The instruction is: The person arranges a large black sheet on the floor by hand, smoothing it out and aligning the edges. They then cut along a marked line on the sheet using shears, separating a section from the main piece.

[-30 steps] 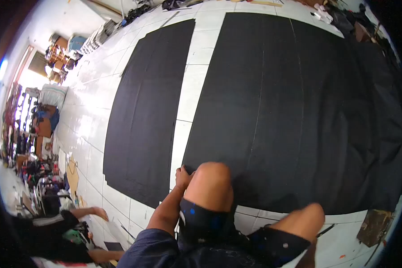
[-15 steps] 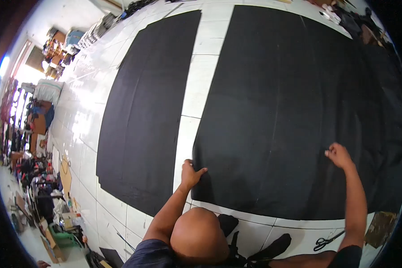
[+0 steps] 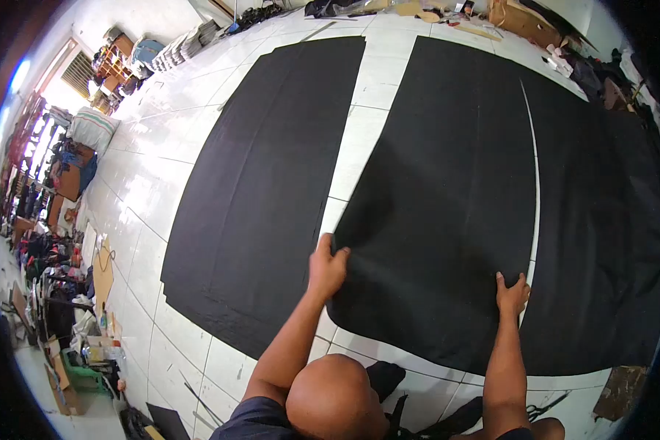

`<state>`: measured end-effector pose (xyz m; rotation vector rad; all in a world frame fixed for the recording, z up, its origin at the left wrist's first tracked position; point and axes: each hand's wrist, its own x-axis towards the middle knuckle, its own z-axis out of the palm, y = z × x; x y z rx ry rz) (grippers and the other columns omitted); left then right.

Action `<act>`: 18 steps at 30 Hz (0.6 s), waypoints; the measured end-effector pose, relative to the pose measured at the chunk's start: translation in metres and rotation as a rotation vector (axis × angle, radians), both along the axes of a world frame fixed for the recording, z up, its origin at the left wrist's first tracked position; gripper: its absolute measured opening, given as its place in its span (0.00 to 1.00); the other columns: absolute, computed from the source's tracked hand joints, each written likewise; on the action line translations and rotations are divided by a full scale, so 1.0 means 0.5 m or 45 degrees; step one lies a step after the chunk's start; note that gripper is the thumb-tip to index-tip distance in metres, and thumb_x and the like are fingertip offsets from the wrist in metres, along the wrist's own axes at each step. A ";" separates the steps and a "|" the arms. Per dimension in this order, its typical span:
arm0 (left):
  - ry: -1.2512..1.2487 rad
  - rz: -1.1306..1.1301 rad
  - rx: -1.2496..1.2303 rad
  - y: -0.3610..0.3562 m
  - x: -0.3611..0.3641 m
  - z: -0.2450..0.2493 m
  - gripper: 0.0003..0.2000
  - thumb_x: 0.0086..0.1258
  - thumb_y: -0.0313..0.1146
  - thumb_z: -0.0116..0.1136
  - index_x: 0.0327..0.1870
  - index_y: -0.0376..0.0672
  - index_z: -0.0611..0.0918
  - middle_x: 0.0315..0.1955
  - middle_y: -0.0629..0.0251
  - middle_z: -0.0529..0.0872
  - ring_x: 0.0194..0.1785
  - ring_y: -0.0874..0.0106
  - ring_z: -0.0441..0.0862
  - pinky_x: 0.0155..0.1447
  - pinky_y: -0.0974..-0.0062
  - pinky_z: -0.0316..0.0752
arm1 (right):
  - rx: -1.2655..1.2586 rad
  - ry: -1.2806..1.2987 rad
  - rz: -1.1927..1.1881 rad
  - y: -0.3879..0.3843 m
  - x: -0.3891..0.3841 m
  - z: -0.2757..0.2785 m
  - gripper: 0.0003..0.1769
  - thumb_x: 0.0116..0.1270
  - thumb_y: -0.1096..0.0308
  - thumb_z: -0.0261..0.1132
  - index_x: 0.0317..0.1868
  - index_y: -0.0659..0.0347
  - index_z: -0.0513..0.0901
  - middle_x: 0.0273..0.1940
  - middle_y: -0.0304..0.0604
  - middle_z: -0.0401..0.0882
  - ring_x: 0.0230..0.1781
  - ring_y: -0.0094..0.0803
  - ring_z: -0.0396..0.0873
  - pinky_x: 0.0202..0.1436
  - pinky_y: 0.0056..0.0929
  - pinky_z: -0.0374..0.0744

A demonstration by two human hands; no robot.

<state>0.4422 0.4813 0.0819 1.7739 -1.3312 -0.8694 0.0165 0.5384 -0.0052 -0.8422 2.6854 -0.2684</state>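
Note:
A large black sheet of material (image 3: 436, 213) lies in the middle of the floor, its near left part lifted and rippled. My left hand (image 3: 327, 270) is closed on its left edge, thumb on top. My right hand (image 3: 512, 296) is closed on the opposite edge, near the sheet's front. Between this sheet and the black sheet on the right (image 3: 594, 242) runs a narrow strip of bare tile. Another black sheet (image 3: 257, 191) lies flat to the left. Scissors (image 3: 545, 406) lie on the tiles beside my right forearm, partly hidden.
White floor tiles (image 3: 143, 191) surround the sheets. Clutter, a green stool (image 3: 84, 375) and a brown pattern piece (image 3: 103, 275) are along the left. A brown board (image 3: 620, 392) lies at the front right. A white striped sack (image 3: 92, 130) stands far left.
My right hand has moved left and down onto the middle sheet's edge. A gap has opened between that sheet and the right one. The middle sheet's near left part has lifted.

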 end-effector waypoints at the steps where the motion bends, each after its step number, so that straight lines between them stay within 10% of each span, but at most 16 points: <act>1: 0.029 0.017 -0.031 -0.015 0.025 -0.002 0.12 0.66 0.26 0.60 0.49 0.35 0.77 0.37 0.58 0.84 0.44 0.68 0.81 0.50 0.69 0.75 | 0.011 -0.059 -0.080 -0.006 0.000 0.010 0.47 0.61 0.41 0.71 0.73 0.56 0.65 0.70 0.53 0.63 0.71 0.51 0.64 0.68 0.59 0.68; 18: -0.413 0.210 -0.101 0.057 0.413 -0.001 0.14 0.65 0.31 0.63 0.45 0.30 0.78 0.35 0.49 0.85 0.41 0.62 0.83 0.47 0.66 0.76 | -0.302 -0.542 0.120 0.014 0.192 -0.087 0.31 0.59 0.55 0.75 0.53 0.69 0.74 0.49 0.60 0.82 0.51 0.50 0.82 0.55 0.40 0.78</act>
